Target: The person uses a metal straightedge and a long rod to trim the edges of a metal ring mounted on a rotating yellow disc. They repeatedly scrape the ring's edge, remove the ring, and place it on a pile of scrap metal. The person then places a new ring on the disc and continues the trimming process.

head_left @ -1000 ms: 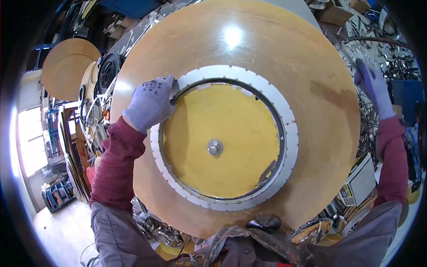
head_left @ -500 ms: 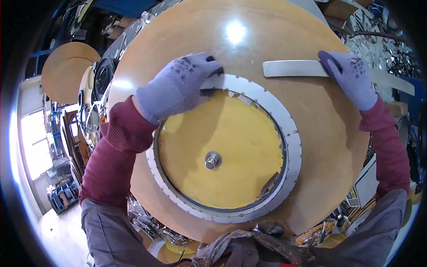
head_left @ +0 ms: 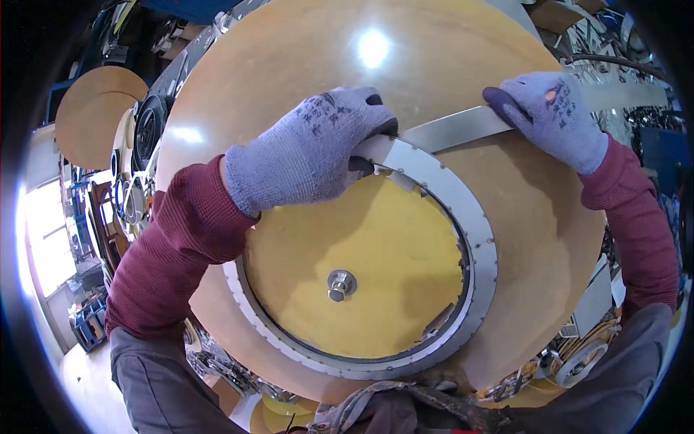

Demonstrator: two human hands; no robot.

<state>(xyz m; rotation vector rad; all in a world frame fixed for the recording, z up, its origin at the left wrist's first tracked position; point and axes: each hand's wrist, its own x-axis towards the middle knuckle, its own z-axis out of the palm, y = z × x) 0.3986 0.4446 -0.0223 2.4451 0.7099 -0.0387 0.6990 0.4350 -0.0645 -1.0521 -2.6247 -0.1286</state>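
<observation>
A pale grey metal ring (head_left: 483, 249) with small studs along its band surrounds a yellow disc (head_left: 390, 260) with torn, ragged edges. A metal bolt or spindle end (head_left: 340, 286) stands up from the disc's middle. At the ring's far edge, my gloved left hand (head_left: 311, 141) is closed on the band, thumb on the inner side and fingers over the outer. In my closed right hand (head_left: 553, 116), also gloved, is a long flat metal strip (head_left: 459, 129). The strip's left end is at the ring's outer edge by my left fingers; whether it touches is unclear.
Under the ring lies a large round tan board (head_left: 289, 50). Heaps of shiny metal pieces (head_left: 622, 43) crowd the far right. At the left stand another tan disc (head_left: 97, 116) and a black ring-shaped part (head_left: 150, 123). Loose metal scraps (head_left: 224, 365) lie below the board's near edge.
The strip's left end has moved left and nearer, from apart to the ring's edge, and now slants. My left hand has shifted slightly right with the ring's far edge still gripped.
</observation>
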